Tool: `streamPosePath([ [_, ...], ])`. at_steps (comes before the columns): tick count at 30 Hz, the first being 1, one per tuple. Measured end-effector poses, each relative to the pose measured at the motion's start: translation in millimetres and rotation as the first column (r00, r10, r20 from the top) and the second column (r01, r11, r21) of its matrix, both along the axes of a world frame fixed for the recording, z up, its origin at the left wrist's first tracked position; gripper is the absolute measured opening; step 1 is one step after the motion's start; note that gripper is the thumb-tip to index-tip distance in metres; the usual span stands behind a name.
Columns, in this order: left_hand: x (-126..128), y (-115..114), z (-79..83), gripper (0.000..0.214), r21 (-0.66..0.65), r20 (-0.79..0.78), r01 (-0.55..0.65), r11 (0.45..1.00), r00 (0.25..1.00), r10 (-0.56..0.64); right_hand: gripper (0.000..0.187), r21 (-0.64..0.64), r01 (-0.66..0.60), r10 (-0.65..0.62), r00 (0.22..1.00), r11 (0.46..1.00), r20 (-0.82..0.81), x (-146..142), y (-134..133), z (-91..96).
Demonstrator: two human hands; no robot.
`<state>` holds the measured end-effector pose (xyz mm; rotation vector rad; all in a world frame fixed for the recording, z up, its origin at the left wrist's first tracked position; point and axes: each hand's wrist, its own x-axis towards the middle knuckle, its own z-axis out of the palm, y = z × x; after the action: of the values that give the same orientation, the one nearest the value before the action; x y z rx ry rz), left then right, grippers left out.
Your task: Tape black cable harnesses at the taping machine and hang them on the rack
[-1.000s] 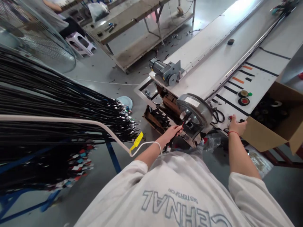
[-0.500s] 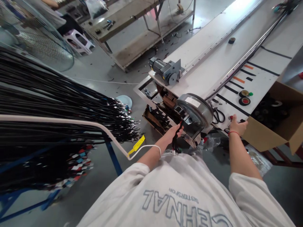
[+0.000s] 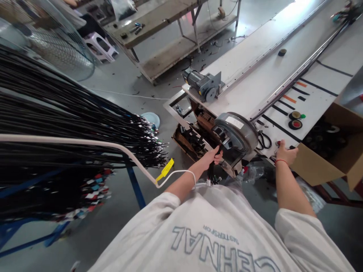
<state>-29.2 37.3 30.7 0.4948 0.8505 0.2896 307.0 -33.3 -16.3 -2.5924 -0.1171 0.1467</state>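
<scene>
My left hand (image 3: 212, 155) is closed round a black cable bundle (image 3: 211, 173) that hangs down from under a grey round wheel (image 3: 236, 132) at the near end of a long white bench (image 3: 255, 81). My right hand (image 3: 286, 152) rests on the bench's near edge beside red buttons, fingers curled; what it grips is hidden. A white cable (image 3: 119, 149) with a yellow tag (image 3: 165, 170) runs to my left forearm.
A large rack of black cable harnesses (image 3: 70, 121) fills the left. An open cardboard box (image 3: 330, 151) with tape rolls stands at right. Tape rolls (image 3: 295, 119) and scissors lie on the bench. A grey motor (image 3: 202, 84), a wooden table (image 3: 159, 22) and a fan sit farther off.
My left hand went from pinching a thin red-tipped wire at the wheel to gripping a hanging black cable bundle. My right hand stayed put on the bench edge.
</scene>
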Motion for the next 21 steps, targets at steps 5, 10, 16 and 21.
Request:
streamPosePath([
  [5, -2, -7, -4.8, 0.044, 0.206, -0.08, 0.006, 0.979, 0.997, 0.011, 0.064, -0.009, 0.01, -0.01, 1.0, 1.0, -0.004, -2, 1, 3.3],
  [10, -42, -19, -16.1, 0.048, 0.441, -0.212, 0.307, 0.843, 0.949, -0.235, 0.062, -0.033, -0.008, 0.007, 1.0, 0.999, -0.024, -3, 1, 5.9],
  [16, -57, -27, -18.5, 0.049, 0.66, -0.382, 0.315, 0.682, 0.923, -0.056, 0.062, -0.045, -0.016, 0.014, 0.999, 0.999, -0.03, -3, 2, 8.4],
  [21, -30, -18, -14.0, 0.047, 0.702, -0.439, 0.341, 0.625, 0.899, 0.002, 0.064, -0.028, -0.022, 0.021, 0.999, 0.999, -0.024, -3, 2, 8.2],
])
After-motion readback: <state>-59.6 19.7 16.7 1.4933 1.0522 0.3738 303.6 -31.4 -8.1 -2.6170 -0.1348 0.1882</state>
